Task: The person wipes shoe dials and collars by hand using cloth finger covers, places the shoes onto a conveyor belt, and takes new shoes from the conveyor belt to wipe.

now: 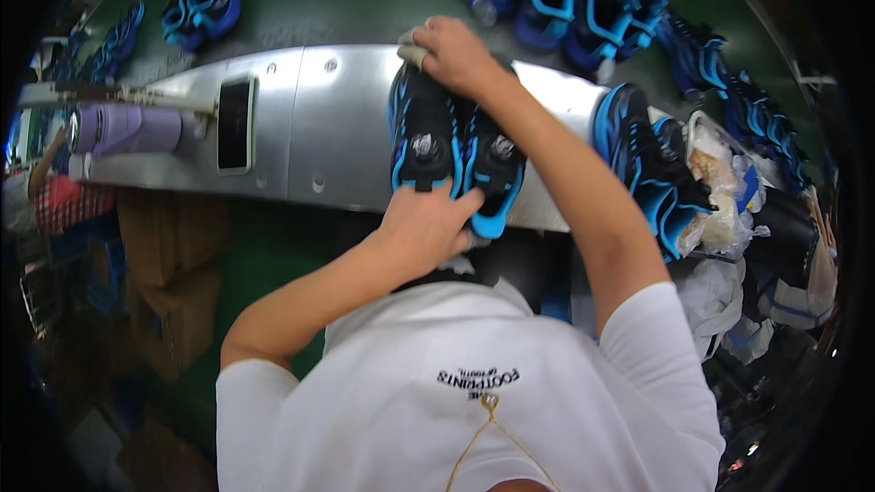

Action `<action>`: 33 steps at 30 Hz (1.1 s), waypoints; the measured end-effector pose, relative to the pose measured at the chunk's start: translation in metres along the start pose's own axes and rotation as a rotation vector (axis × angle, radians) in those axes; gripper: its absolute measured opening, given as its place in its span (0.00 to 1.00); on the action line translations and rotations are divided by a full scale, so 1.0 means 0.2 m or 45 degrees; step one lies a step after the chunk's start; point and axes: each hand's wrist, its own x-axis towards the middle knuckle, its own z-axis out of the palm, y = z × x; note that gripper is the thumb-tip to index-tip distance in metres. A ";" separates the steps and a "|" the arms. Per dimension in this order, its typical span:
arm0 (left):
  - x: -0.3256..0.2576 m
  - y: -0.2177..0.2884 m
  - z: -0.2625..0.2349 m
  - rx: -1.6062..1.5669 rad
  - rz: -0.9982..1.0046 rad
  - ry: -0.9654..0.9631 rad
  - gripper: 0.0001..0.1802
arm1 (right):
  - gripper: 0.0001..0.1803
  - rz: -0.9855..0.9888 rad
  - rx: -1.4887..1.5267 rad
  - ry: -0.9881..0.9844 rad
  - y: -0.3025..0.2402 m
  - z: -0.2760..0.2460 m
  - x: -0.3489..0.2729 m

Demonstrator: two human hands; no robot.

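Observation:
A pair of black sneakers (427,141) with bright blue edging lies side by side on the metal worktop, toes pointing away from me. My left hand (424,228) grips the pair at the heel end, with fingers reaching into the left shoe's opening and the thumb by the right shoe. Across the toes bends my right hand (451,55), its fingers curled over the front of the shoes. Pale covers sit on some of its fingertips. The toe tips are partly hidden under that hand.
Several similar sneakers (551,0) stand on the green surface (346,0) beyond the metal worktop (342,128). More shoes (638,155) and a tray of plastic-wrapped items (720,173) are at the right. A phone (236,125) and a purple bottle (137,128) lie left, above cardboard boxes (173,246).

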 end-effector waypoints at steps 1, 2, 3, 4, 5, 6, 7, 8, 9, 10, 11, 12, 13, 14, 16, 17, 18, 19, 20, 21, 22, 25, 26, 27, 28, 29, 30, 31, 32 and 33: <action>0.00 -0.04 0.02 0.004 0.101 0.229 0.23 | 0.13 -0.013 0.019 0.182 0.01 -0.01 -0.03; 0.01 -0.08 -0.03 -0.051 0.053 0.209 0.22 | 0.12 0.033 0.089 0.160 0.00 -0.08 -0.05; 0.02 -0.13 -0.10 -0.109 0.006 0.186 0.21 | 0.12 0.079 0.158 0.138 0.00 -0.15 -0.07; 0.02 -0.19 -0.18 -0.091 0.064 0.361 0.21 | 0.12 0.134 0.177 0.174 -0.03 -0.25 -0.09; 0.06 -0.27 -0.25 -0.083 0.122 0.529 0.21 | 0.11 0.193 0.200 0.205 -0.04 -0.33 -0.13; 0.10 -0.35 -0.32 0.004 0.085 0.567 0.22 | 0.10 0.217 0.293 0.332 -0.04 -0.39 -0.15; 0.15 -0.46 -0.40 0.086 0.044 0.604 0.23 | 0.10 0.264 0.202 0.311 -0.03 -0.48 -0.17; 0.23 -0.60 -0.47 0.182 -0.051 0.628 0.22 | 0.10 0.291 0.179 0.374 -0.01 -0.53 -0.20; 0.28 -0.75 -0.55 0.288 -0.166 0.654 0.22 | 0.11 0.304 0.176 0.433 0.00 -0.56 -0.20; 0.33 -0.91 -0.60 0.445 -0.314 0.649 0.20 | 0.12 0.427 0.147 0.396 -0.02 -0.59 -0.19; 0.38 -1.03 -0.66 0.598 -0.465 0.643 0.19 | 0.14 0.548 0.114 0.357 -0.03 -0.63 -0.18; 0.47 -1.04 -0.73 0.582 -0.463 0.722 0.18 | 0.18 0.577 0.026 0.313 0.02 -0.64 -0.20; 0.57 -1.00 -0.77 0.565 -0.459 0.796 0.17 | 0.23 0.688 -0.004 0.245 0.03 -0.67 -0.21; 0.65 -0.91 -0.79 0.530 -0.329 0.813 0.17 | 0.26 0.801 -0.102 0.127 0.04 -0.69 -0.22; 0.82 -0.66 -0.78 0.349 -0.177 0.727 0.18 | 0.30 0.907 -0.233 -0.025 0.11 -0.66 -0.22; 0.96 -0.67 -0.70 0.138 0.061 0.712 0.19 | 0.31 0.915 -0.286 -0.042 0.17 -0.63 -0.24; 1.07 -0.63 -0.62 0.045 0.213 0.715 0.23 | 0.29 0.927 -0.151 -0.012 0.22 -0.60 -0.23; 1.17 -0.58 -0.54 0.054 0.224 0.600 0.27 | 0.24 0.935 -0.036 0.088 0.29 -0.56 -0.25; 1.25 -0.61 -0.40 -0.033 0.167 0.606 0.26 | 0.22 0.934 0.023 0.125 0.27 -0.55 -0.22; 1.32 -0.63 -0.29 -0.128 0.126 0.607 0.25 | 0.20 0.949 0.074 0.166 0.23 -0.55 -0.21; 1.34 -0.62 -0.28 -0.144 0.057 0.615 0.22 | 0.18 0.966 0.107 0.135 0.20 -0.57 -0.20; 1.14 -0.56 -0.31 -0.145 0.177 0.563 0.12 | 0.18 0.824 0.178 0.087 0.12 -0.63 -0.28; 1.02 -0.56 -0.29 -0.163 0.258 0.562 0.14 | 0.18 0.878 0.255 -0.030 0.00 -0.68 -0.31; 0.83 -0.49 -0.33 -0.227 0.289 0.462 0.15 | 0.16 0.615 0.245 0.039 0.00 -0.67 -0.43; 0.63 -0.50 -0.28 -0.271 0.350 0.515 0.15 | 0.15 0.778 0.403 -0.104 -0.13 -0.67 -0.48; 0.41 -0.47 -0.23 -0.358 0.310 0.488 0.15 | 0.14 0.686 0.263 -0.239 -0.24 -0.66 -0.52; 0.27 -0.44 -0.16 -0.316 0.362 0.550 0.13 | 0.14 0.657 0.240 -0.260 -0.34 -0.66 -0.60; 0.14 -0.42 -0.11 -0.270 0.347 0.443 0.13 | 0.15 0.639 0.247 -0.322 -0.42 -0.66 -0.66; 0.05 -0.38 -0.05 -0.323 0.321 0.366 0.14 | 0.17 0.673 0.271 -0.354 -0.47 -0.62 -0.75; -0.02 -0.37 0.00 -0.315 0.305 0.268 0.17 | 0.17 0.642 0.226 -0.440 -0.54 -0.61 -0.78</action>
